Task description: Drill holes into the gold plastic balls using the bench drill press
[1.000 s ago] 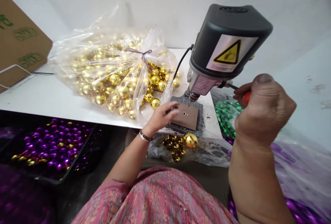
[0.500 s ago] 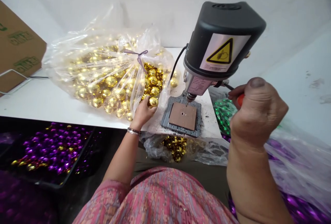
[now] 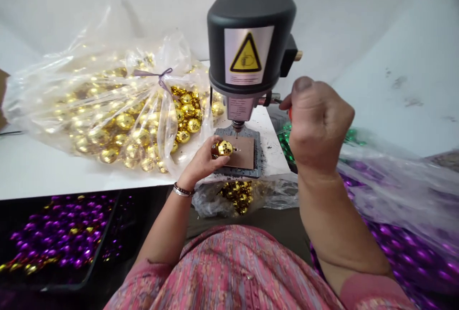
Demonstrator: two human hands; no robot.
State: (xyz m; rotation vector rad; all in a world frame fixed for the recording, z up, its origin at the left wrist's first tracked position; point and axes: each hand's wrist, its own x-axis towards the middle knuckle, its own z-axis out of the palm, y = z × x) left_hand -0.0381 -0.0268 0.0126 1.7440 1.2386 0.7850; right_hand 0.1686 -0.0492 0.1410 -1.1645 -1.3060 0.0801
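Note:
A small black bench drill [image 3: 251,37] stands on the white table [image 3: 43,171], its bit over a brown plate [image 3: 244,152] on a grey base. My left hand [image 3: 204,159] holds a gold faceted ball [image 3: 224,148] at the plate's left edge, just left of the bit. My right hand [image 3: 317,121] is closed in a fist round the drill's red-handled lever [image 3: 289,112], thumb up. A clear plastic bag of gold balls [image 3: 118,109], tied with a purple string, lies left of the drill.
A smaller bag of gold balls [image 3: 238,195] hangs below the table's front edge. A black tray of purple beads [image 3: 53,233] sits lower left. Green beads [image 3: 287,140] and purple beads under plastic [image 3: 394,248] lie to the right. White walls close behind.
My left hand left the plate, took a gold ball from the big bag, and brought it to the plate under the bit. A ball dropped into the lower bag. The view swung left.

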